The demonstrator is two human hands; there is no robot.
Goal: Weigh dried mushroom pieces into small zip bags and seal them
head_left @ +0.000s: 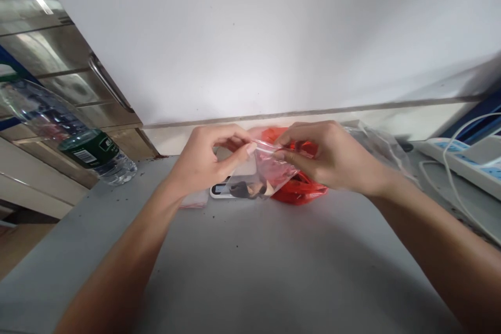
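A small clear zip bag [260, 175] with a red strip along its top hangs between my hands above the grey table. Dark material sits in its bottom corner. My left hand [207, 159] pinches the bag's top at its left end with thumb and forefinger. My right hand [319, 159] pinches the top at its right end. Right behind the bag lies a red plastic bag [299, 190], and under it a small white scale-like device [219, 190] shows in part.
A plastic water bottle [70, 135] with a green label lies at the left table edge before a metal cabinet. Another small bag [193, 201] lies under my left wrist. Crumpled clear plastic [378, 146] and a white power strip [465, 164] with cables sit right.
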